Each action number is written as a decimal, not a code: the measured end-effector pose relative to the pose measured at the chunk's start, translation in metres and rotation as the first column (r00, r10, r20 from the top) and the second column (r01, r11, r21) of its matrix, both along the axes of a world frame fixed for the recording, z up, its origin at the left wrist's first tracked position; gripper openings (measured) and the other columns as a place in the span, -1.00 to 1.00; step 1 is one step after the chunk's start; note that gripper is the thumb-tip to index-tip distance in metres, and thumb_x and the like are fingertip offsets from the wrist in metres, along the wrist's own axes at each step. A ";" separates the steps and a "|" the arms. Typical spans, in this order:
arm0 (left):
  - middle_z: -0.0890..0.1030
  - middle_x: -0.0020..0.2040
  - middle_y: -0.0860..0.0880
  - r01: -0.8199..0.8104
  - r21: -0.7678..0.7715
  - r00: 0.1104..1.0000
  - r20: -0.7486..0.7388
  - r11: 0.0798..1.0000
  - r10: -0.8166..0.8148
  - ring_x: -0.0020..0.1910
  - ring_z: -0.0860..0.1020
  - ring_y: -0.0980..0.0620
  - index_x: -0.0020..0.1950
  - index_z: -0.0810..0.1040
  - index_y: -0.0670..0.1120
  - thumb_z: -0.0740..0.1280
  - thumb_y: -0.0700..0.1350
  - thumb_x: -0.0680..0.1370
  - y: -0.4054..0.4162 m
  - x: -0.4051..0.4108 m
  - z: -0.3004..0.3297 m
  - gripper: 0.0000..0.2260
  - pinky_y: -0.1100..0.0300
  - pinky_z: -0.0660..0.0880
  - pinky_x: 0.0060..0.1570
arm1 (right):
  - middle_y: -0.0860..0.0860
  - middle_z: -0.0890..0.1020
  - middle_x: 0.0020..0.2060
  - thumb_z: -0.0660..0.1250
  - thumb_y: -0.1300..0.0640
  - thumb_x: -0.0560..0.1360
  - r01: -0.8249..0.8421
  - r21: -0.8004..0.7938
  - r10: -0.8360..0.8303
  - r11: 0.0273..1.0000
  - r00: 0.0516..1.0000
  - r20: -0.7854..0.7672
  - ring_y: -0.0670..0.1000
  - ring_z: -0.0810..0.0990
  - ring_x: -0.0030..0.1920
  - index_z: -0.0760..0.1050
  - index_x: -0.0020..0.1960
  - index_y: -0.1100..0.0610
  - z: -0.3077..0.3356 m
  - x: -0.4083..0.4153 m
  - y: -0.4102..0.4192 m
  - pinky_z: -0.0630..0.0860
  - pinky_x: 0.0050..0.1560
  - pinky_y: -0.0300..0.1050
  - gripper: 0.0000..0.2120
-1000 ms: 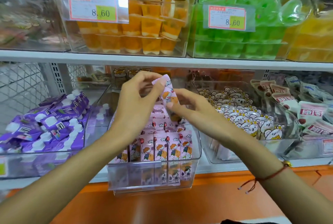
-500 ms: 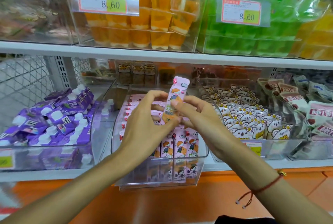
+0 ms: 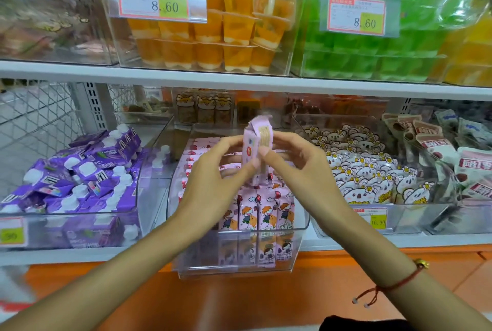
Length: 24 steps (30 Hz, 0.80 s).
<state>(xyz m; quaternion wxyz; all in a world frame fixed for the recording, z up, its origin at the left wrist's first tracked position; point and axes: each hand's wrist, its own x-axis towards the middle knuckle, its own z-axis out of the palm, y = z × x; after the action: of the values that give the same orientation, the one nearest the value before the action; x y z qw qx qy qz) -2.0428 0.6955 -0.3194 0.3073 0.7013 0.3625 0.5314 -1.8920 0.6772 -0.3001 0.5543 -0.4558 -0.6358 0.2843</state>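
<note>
A slim pink snack packet [image 3: 257,139] stands upright above the middle clear bin [image 3: 239,267], turned edge-on to me. My left hand [image 3: 213,184] pinches its left side and my right hand [image 3: 298,171] pinches its right side, fingertips meeting low on the packet. Below them, rows of the same pink cartoon packets [image 3: 263,216] stand upright inside the bin. The bin juts forward past the lower shelf's front edge.
Purple capped pouches [image 3: 77,179] fill the left bin; bear-face packets [image 3: 364,171] fill the right bin. Above the white shelf board [image 3: 239,79] sit bins of orange jelly cups [image 3: 207,30] and green jelly cups [image 3: 372,46]. An orange ledge [image 3: 239,301] runs below.
The pink packet has been turned from face-on to edge-on between both hands and held lower, just above the bin. The camera view has shifted downward.
</note>
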 end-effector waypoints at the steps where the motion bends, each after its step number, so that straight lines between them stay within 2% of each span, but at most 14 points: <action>1: 0.64 0.08 0.20 0.036 -0.075 0.999 0.030 0.997 -0.034 0.05 0.60 0.25 0.16 0.53 0.17 0.38 0.00 0.49 0.000 -0.001 0.002 -0.75 0.37 0.53 0.00 | -0.09 0.67 -0.05 0.38 0.09 0.51 -0.004 -0.016 0.004 1.000 1.000 0.009 -0.13 0.62 -0.06 0.58 0.15 -0.01 0.001 0.001 0.001 0.54 -0.10 -0.30 -0.78; 3: 0.69 0.04 0.11 0.148 -0.286 0.986 0.120 0.947 -0.118 0.00 0.64 0.21 0.18 0.58 0.08 0.34 0.01 0.54 0.000 -0.002 0.008 -0.78 0.35 0.57 -0.11 | -0.01 0.66 -0.09 0.36 0.05 0.51 0.002 -0.070 -0.001 0.998 1.000 0.011 -0.11 0.62 -0.14 0.58 0.13 -0.04 0.000 0.004 0.002 0.52 -0.16 -0.24 -0.80; 5: 0.71 -0.03 0.05 0.251 -0.472 0.963 0.214 0.845 -0.166 -0.09 0.67 0.20 0.14 0.63 -0.02 0.31 0.03 0.56 -0.001 -0.003 0.012 -0.77 0.36 0.57 -0.22 | -0.01 0.64 -0.17 0.36 -0.03 0.49 0.015 -0.144 -0.014 0.989 1.000 0.006 -0.14 0.62 -0.24 0.57 0.07 -0.06 -0.001 0.004 0.003 0.52 -0.20 -0.18 -0.83; 7: 0.72 -0.07 0.04 0.283 -0.559 0.953 0.257 0.779 -0.162 -0.16 0.67 0.20 0.10 0.65 -0.05 0.32 0.04 0.56 -0.001 -0.004 0.015 -0.76 0.35 0.57 -0.27 | -0.07 0.60 -0.29 0.35 -0.06 0.49 0.032 -0.192 -0.031 0.981 0.999 0.011 -0.22 0.57 -0.36 0.56 0.06 -0.04 -0.003 0.003 0.004 0.46 -0.25 -0.20 -0.82; 9: 0.72 -0.09 0.02 0.299 -0.582 0.947 0.282 0.756 -0.157 -0.16 0.68 0.15 0.09 0.65 -0.06 0.33 0.02 0.55 -0.001 -0.005 0.015 -0.78 0.32 0.58 -0.27 | -0.09 0.59 -0.33 0.35 -0.07 0.50 0.047 -0.204 -0.044 0.978 0.999 0.019 -0.24 0.55 -0.39 0.54 0.06 -0.02 -0.004 0.002 0.004 0.45 -0.26 -0.19 -0.81; 14: 0.71 0.00 0.04 0.311 -0.556 0.947 0.252 0.771 -0.200 -0.04 0.68 0.12 0.17 0.63 -0.01 0.32 0.02 0.56 0.002 -0.009 0.015 -0.77 0.30 0.59 -0.19 | -0.09 0.56 -0.31 0.36 -0.05 0.49 0.005 -0.194 -0.007 0.981 1.000 -0.011 -0.16 0.60 -0.34 0.52 0.13 -0.01 -0.002 0.002 0.002 0.55 -0.27 -0.18 -0.75; 17: 0.70 0.02 0.11 0.266 -0.459 0.960 0.202 0.848 -0.192 0.03 0.65 0.17 0.19 0.59 0.06 0.31 -0.09 0.57 0.006 -0.012 0.016 -0.78 0.31 0.58 -0.11 | -0.06 0.60 -0.16 0.38 0.01 0.48 -0.055 -0.134 0.058 0.989 0.998 0.022 -0.12 0.63 -0.18 0.49 0.16 -0.06 -0.002 0.004 0.000 0.61 -0.11 -0.15 -0.73; 21: 0.66 0.08 0.14 0.275 -0.280 0.959 0.152 0.920 -0.240 0.15 0.58 0.21 0.17 0.55 0.06 0.31 -0.34 0.51 0.005 -0.016 0.019 -0.64 0.25 0.50 0.17 | -0.19 0.59 -0.06 0.45 0.20 0.44 -0.155 0.003 0.154 0.988 0.986 0.070 -0.16 0.58 0.01 0.50 0.08 -0.11 -0.001 0.008 -0.003 0.55 0.00 -0.25 -0.68; 24: 0.65 0.12 0.07 0.288 -0.206 0.957 0.106 0.935 -0.272 0.17 0.57 0.18 0.22 0.53 -0.04 0.32 -0.40 0.49 0.003 -0.020 0.017 -0.62 0.33 0.48 0.16 | -0.13 0.60 -0.01 0.48 0.26 0.40 -0.179 0.044 0.175 0.983 0.981 0.083 -0.08 0.57 0.09 0.51 0.07 -0.06 -0.002 0.009 -0.003 0.57 0.12 -0.10 -0.66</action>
<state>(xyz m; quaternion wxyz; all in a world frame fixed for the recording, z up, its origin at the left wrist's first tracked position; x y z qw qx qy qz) -2.0632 0.6988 -0.3020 0.4687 0.6869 0.3034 0.4651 -1.8829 0.6738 -0.3018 0.5128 -0.3940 -0.7022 0.2979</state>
